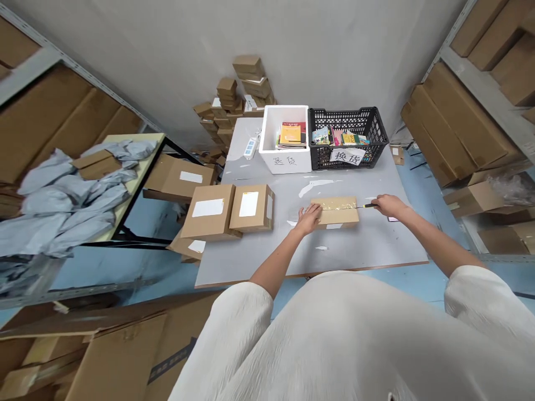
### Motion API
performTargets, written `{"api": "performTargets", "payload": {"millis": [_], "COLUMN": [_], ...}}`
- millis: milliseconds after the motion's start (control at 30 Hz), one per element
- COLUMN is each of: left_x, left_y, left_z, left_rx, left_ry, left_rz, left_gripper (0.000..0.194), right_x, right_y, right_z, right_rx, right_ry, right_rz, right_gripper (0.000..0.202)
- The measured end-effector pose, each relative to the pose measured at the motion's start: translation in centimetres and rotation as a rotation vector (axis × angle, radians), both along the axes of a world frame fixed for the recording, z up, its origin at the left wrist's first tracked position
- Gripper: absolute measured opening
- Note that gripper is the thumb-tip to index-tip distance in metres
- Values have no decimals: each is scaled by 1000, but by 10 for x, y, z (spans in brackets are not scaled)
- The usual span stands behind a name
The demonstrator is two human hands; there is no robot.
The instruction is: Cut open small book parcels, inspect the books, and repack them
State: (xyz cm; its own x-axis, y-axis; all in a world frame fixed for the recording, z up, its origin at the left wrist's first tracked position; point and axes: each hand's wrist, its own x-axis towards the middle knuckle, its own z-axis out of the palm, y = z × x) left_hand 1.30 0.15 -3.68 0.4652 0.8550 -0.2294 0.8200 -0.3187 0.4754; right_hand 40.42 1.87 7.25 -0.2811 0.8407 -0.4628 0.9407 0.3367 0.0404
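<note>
A long cardboard box [340,217] with clear tape along its top lies on the grey table [292,253]. On the left end of the box rests my left hand [309,217], fingers spread over its top. My right hand [388,206] is closed around the handle of a thin knife [368,205], just beyond the box's right end. The blade points left, toward the taped seam; its exact contact with the tape is too small to tell. A dark-edged flat item [393,219] lies just below my right hand, partly in view.
Two labelled boxes [213,209] [251,206] stand at the table's left. Behind are a white foam bin [285,162], a black crate [349,153], both with books, and a power strip [251,147]. Grey parcels [62,195] cover a side table; shelves with cartons [463,128] flank the right.
</note>
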Motion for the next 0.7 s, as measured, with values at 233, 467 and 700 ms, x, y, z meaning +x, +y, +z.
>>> {"api": "performTargets", "payload": {"millis": [233, 467, 700], "left_x": [43, 116, 122], "left_y": [1, 10, 7], "left_z": [19, 23, 11], "left_rx": [63, 60, 90], "left_ry": [98, 166, 197], "left_rz": [-62, -178, -174], "left_gripper": [56, 57, 59], "right_x": [46, 48, 35], "right_y": [-17, -35, -32], "right_z": [-23, -51, -56], "right_rx": [21, 12, -1], "right_ry": [160, 450, 490], "right_rz": [-181, -299, -319], "right_gripper": [38, 39, 42]}}
